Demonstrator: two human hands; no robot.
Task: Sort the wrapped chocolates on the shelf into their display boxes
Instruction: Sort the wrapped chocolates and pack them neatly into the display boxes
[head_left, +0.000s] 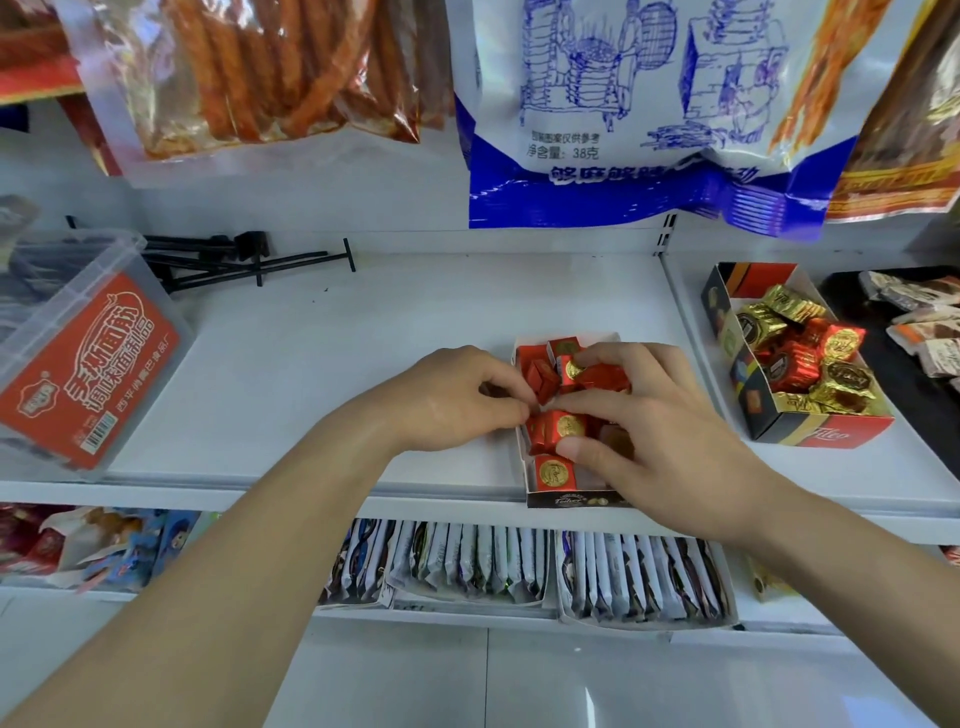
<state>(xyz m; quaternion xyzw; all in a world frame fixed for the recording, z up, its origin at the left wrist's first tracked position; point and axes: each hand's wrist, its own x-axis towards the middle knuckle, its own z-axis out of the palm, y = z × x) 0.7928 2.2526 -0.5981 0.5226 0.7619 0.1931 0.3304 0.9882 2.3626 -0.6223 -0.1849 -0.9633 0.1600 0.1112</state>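
Pinching red chocolates (553, 473) with left hand (447, 400) at left edge of box (571, 501), centre frame on shelf (363, 322); right hand (660, 415) curled round more inside. Box long axis front-to-back. Mixed box (810, 431) at right, nearer right hand.

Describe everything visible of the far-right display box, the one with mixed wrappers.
The far-right display box is open-topped printed cardboard: black sides, red front with script lettering. It stands on the white shelf, heaped with gold-wrapped chocolates and red-wrapped chocolates mixed. Left hand and right hand are away from it.
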